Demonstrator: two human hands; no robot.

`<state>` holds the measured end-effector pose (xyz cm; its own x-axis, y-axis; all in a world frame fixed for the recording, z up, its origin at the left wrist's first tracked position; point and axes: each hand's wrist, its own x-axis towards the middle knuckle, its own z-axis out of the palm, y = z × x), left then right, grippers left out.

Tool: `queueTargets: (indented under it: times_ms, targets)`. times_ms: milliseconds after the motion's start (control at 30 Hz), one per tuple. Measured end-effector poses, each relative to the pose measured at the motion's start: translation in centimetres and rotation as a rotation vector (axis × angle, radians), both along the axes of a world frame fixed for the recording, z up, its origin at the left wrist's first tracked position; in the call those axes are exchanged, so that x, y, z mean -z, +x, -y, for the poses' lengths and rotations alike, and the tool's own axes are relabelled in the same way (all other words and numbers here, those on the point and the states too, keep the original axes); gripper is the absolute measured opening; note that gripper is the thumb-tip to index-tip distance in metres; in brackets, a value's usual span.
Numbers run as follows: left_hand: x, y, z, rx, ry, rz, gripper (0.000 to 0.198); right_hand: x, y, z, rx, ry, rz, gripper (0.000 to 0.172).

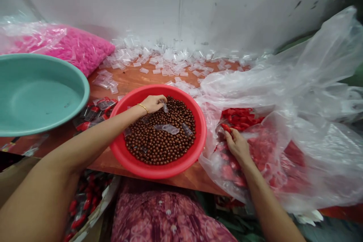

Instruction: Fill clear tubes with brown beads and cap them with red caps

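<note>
A red basin [200,136] full of small round brown balls [159,140] stands in front of me. Over its far side, my left hand [154,104] is closed on a clear plastic tube [165,107]. Several more clear pieces [170,129] lie on the balls. To the right, my right hand [237,143] pinches a small red plastic piece [226,127] at the mouth of a clear plastic bag [272,121]. More red pieces [241,118] fill that bag.
A green basin [42,94] and a bag of pink pieces [76,45] are at left. Clear tubes [170,64] lie scattered along the wall. Red-capped tubes [96,110] lie beside the red basin; a box [98,211] below the table edge holds more.
</note>
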<state>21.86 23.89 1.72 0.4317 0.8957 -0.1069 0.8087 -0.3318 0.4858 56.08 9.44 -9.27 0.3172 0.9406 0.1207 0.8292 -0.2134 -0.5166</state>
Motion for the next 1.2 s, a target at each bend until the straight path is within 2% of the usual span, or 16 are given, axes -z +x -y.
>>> queueTargets:
  times_ms: [33, 100, 167, 200, 300, 467, 667, 767, 833, 867, 933, 1000, 1200]
  targets:
    - [-0.2, 0.0, 0.1, -0.033, 0.021, -0.003, 0.03, 0.0, 0.0, 0.0, 0.001, -0.003, -0.001, 0.039]
    - [-0.5, 0.2, 0.4, -0.189, 0.072, -0.052, 0.037, 0.0, 0.0, -0.1, 0.001, -0.002, -0.01, 0.04]
    - [-0.7, 0.8, 0.8, -0.329, 0.053, -0.16, 0.049, -0.1, -0.1, -0.1, -0.003, -0.005, -0.02, 0.04]
    - [-0.8, 1.2, 0.9, -0.354, 0.021, -0.219, 0.053, -0.1, -0.1, -0.1, -0.003, -0.009, -0.022, 0.04]
    - [-0.8, 2.1, 1.3, -0.306, -0.063, -0.34, 0.05, -0.3, -0.2, 0.0, 0.006, -0.029, -0.017, 0.041]
    - [-0.9, 2.5, 1.6, -0.269, -0.152, -0.334, 0.042, -0.2, -0.2, 0.0, 0.013, -0.025, -0.013, 0.044]
    - [-1.2, 2.4, 1.5, -0.217, -0.122, -0.339, 0.031, -0.3, -0.2, 0.0, 0.008, -0.003, -0.007, 0.043]
    - [-2.5, 1.6, 1.0, -0.113, 0.157, -0.494, 0.034, -0.5, -0.2, 0.1, 0.013, -0.023, -0.009, 0.043]
    - [-3.4, 1.0, 0.5, 0.028, 0.359, -0.638, 0.034, -0.4, -0.2, 0.0, 0.024, -0.041, -0.02, 0.043]
    - [-3.7, 0.8, 0.3, 0.102, 0.403, -0.694, 0.034, -0.3, -0.2, 0.0, 0.025, -0.045, -0.025, 0.043]
    - [-3.6, 0.6, 0.0, 0.231, 0.399, -0.757, 0.031, 0.0, -0.1, -0.1, 0.025, -0.041, -0.029, 0.043]
    - [-2.7, 1.0, 0.0, 0.319, 0.349, -0.752, 0.027, 0.2, 0.0, -0.1, 0.027, -0.026, -0.026, 0.042]
    - [0.5, 3.2, 1.1, 0.406, 0.267, -0.538, 0.026, -0.1, -0.1, 0.0, 0.031, -0.056, -0.02, 0.043]
